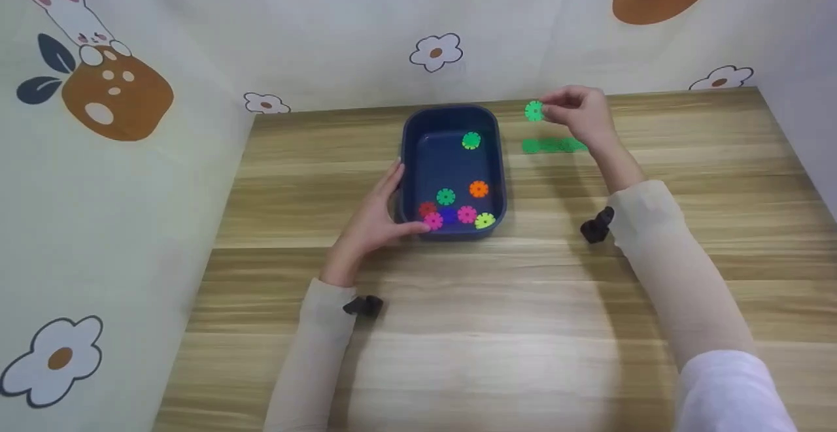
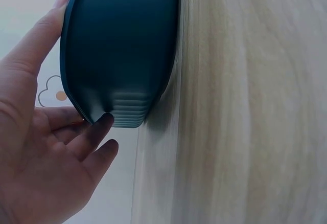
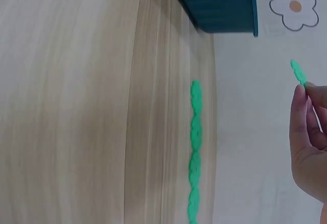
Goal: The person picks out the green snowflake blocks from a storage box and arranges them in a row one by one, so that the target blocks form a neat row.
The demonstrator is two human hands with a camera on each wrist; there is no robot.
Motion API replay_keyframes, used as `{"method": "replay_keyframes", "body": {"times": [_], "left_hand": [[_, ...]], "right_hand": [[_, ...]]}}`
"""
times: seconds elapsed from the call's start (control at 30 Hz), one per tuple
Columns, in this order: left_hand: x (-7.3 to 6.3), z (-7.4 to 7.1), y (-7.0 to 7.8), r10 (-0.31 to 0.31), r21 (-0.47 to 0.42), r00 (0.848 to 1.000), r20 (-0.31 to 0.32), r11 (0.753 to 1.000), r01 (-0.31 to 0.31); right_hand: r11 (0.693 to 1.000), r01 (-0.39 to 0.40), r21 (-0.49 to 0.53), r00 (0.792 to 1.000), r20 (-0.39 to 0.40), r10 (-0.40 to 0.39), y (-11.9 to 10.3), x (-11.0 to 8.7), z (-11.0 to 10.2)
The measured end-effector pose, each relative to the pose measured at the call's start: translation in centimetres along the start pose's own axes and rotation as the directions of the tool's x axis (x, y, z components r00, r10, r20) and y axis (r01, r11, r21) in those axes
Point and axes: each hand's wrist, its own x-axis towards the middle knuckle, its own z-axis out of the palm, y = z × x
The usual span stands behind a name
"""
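My right hand (image 1: 584, 117) pinches a green notched plastic disc (image 1: 534, 111) between thumb and fingertips, raised above the table to the right of the tub. Below it lies a row of green notched discs (image 3: 195, 132) joined edge to edge, its right end overlapped by the hand in the head view. With thumb at the near rim and fingers along the left side, my left hand (image 1: 375, 217) holds the dark blue tub (image 1: 502, 183). Inside are loose discs: stacked green and yellow ones (image 1: 471, 140), an orange one (image 1: 478, 189), and several more at the near end.
The wood-grain table (image 1: 484, 327) ends at a patterned cloth backdrop (image 1: 353, 40), close behind the tub and the green row. Similar cloth stands on the left, with a plain pale wall (image 1: 801, 92) to the right. A black wrist device (image 1: 596, 225) sits at the right cuff.
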Motion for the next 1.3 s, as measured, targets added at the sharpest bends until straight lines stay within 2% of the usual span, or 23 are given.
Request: {"method": "replay_keyframes", "body": {"times": [0.37,0.57,0.8,1.03,1.3], "left_hand": [[-0.1,0.1,0.1,0.000,-0.021,1.000,0.006,1.000,0.000],[0.0,0.0,0.0,0.006,-0.047,1.000,0.017,0.999,-0.005],[0.1,0.0,0.0,0.002,-0.022,1.000,0.014,1.000,-0.002],[0.0,0.0,-0.1,0.033,-0.050,0.999,0.004,0.998,-0.032],[-0.1,0.0,0.0,0.032,-0.057,0.999,0.002,0.998,-0.032]], "right_hand": [[0.995,-0.014,0.098,0.998,-0.063,0.021,0.5,-0.9,-3.6],[0.996,-0.031,0.085,0.994,-0.100,0.039,1.4,-1.4,-5.6],[0.988,-0.073,0.137,0.984,-0.152,0.093,2.1,-1.8,-7.7],[0.979,-0.091,0.180,0.972,-0.200,0.127,2.3,-2.4,-8.8],[0.989,-0.141,0.053,0.954,-0.260,0.150,3.6,-2.5,-10.2]]}}
